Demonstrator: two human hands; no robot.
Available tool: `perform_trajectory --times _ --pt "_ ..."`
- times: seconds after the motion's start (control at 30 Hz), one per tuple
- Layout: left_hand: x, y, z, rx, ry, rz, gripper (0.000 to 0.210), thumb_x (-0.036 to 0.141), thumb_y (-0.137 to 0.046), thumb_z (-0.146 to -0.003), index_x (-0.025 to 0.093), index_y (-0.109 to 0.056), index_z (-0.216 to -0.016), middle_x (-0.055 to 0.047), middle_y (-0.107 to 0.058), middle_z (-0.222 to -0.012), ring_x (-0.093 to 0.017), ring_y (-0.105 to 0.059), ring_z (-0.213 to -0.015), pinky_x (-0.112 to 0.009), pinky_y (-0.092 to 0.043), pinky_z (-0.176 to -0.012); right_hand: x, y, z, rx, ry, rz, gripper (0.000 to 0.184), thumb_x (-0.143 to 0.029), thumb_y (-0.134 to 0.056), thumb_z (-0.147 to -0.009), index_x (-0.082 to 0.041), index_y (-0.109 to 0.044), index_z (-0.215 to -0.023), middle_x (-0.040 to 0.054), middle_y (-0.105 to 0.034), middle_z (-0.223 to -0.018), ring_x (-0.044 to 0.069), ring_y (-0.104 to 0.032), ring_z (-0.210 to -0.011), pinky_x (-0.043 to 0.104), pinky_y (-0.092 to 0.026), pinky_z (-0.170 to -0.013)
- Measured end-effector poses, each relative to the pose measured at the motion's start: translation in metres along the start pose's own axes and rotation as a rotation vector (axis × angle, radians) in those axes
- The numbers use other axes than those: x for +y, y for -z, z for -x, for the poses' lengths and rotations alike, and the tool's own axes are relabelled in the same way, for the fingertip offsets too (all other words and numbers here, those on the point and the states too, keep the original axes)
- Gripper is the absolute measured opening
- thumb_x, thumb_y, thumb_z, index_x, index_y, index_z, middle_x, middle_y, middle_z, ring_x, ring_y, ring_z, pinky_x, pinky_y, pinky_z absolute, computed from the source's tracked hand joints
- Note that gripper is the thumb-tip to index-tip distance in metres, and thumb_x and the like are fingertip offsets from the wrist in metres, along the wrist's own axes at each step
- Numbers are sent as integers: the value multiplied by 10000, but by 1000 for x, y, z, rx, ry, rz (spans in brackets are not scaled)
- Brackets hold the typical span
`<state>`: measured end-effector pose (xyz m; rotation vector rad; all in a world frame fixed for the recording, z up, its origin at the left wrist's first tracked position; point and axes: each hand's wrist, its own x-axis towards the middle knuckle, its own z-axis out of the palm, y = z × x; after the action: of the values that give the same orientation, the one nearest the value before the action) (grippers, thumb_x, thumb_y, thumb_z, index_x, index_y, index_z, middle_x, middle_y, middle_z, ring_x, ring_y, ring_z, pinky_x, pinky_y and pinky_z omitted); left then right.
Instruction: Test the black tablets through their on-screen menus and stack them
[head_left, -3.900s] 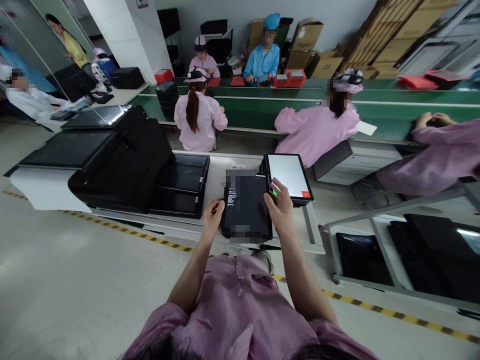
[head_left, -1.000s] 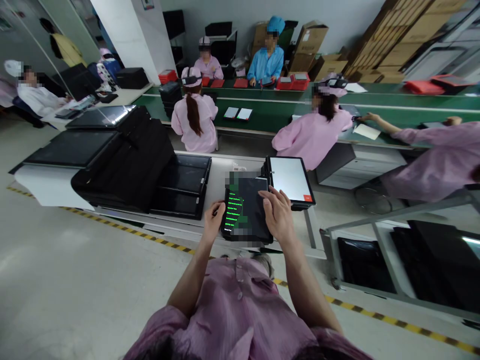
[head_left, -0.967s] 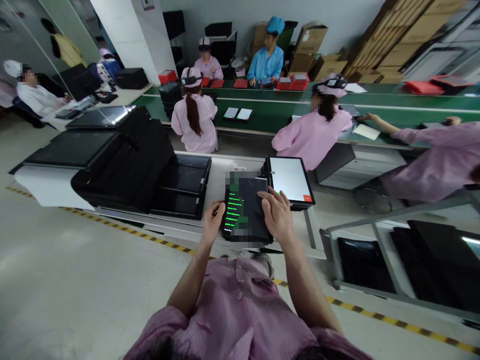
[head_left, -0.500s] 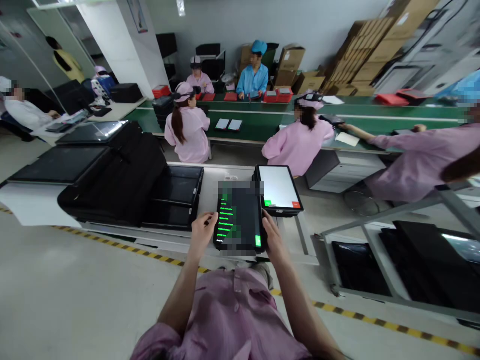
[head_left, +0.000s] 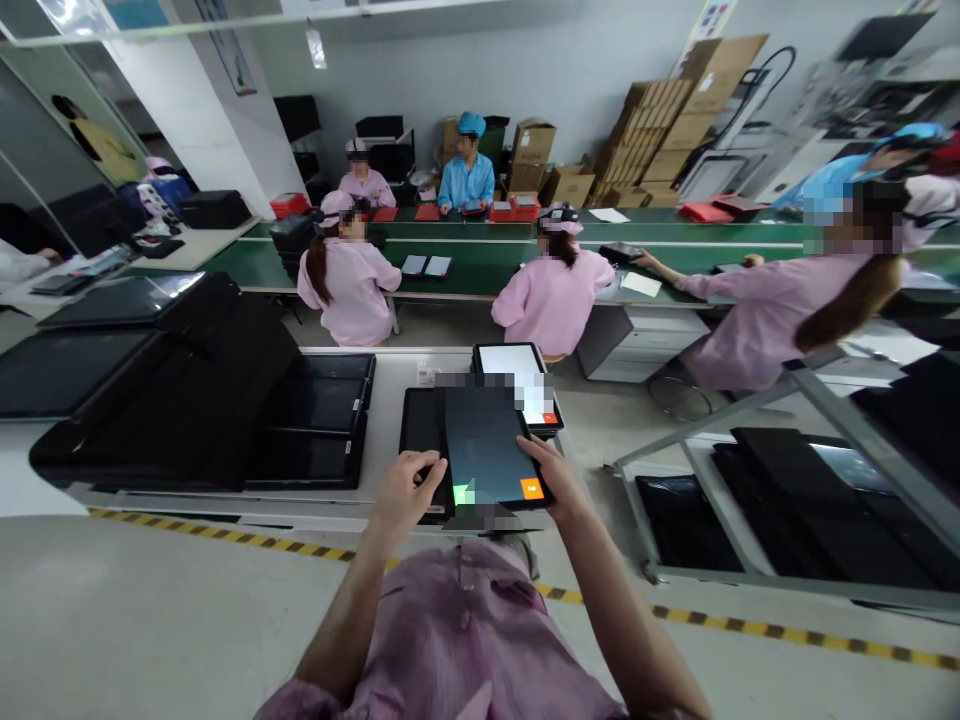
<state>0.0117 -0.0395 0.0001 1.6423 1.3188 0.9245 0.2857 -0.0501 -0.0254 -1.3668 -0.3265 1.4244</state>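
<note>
Glass in one firm grip: the lit tablet

Clamped on the lit tablet's right side is the right hand, its thumb lying over the edge, the other fingers mostly hidden and presumably underneath. At the opposite edge the left hand has its fingers bent, thumb and forefinger slightly apart; whether they pinch the glass or only brush it, I cannot tell from where I stand.

The lit tablet is in front of the person, above the near side of the bench, partly covering a dark tablet to its left. I can't say if the two touch. Should the left fingers bear nothing, a slackening right thumb could let that side drop and scratch both. Green and orange patches glow along the near end of the screen; a straying thumb might press the orange one by accident.

Near the far end, a white-screen tablet tops a stack, where a careless swing might knock it. Beyond the bench, a co-worker in pink faces the green work line.
</note>
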Motion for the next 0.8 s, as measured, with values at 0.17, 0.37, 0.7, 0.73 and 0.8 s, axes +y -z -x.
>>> perform_trajectory --times 0.17,0.37,0.7,0.73,0.8 --pt "-16 11 -19 117 36 -16 362 515 -626 -1023 246 -822 -1167 -88 -729 -1467 -270 -702 -1301 -341 -602 -911 -58 22 -35 -13 205 44 341 -343 -928 -716 -239 -775 -1003 6 -824 -837 214 -767 -689 307 -660 -647" --pt "-61 5 -44 210 236 -49 447 454 -707 -970 217 -746 -1348 -131 -750 -1429 -320 -689 -1353 -410 -596 -1031 -120 30 -107 0 251 175 254 -182 -838 -744 -204 -765 -987 38 -836 -863 259 -800 -802 364 -671 -758" --pt "-70 -1 -42 268 221 -4 408 479 -744 -945 231 -798 -1265 -111 -765 -1410 -304 -721 -1284 -356 -616 -916 -112 42 -145 55 154 346 245 -139 -776 -819 -151 -790 -1063 121 -853 -939 317 -820 -847 438 -690 -758" --pt "-70 -1 -42 271 221 -5 407 475 -745 -946 229 -798 -1265 -114 -769 -1399 -306 -720 -1287 -361 -615 -925 -111 43 -147 77 169 377 259 -147 -779 -819 -148 -793 -1078 125 -852 -951 322 -819 -859 447 -688 -773" --pt "-69 -3 -41 281 213 -14 404 469 -752 -942 225 -799 -1260 -119 -774 -1386 -309 -711 -1304 -370 -609 -946 -111 44 -149 133 214 439 298 -170 -768 -827 -139 -795 -1122 130 -850 -985 328 -816 -900 468 -679 -828"
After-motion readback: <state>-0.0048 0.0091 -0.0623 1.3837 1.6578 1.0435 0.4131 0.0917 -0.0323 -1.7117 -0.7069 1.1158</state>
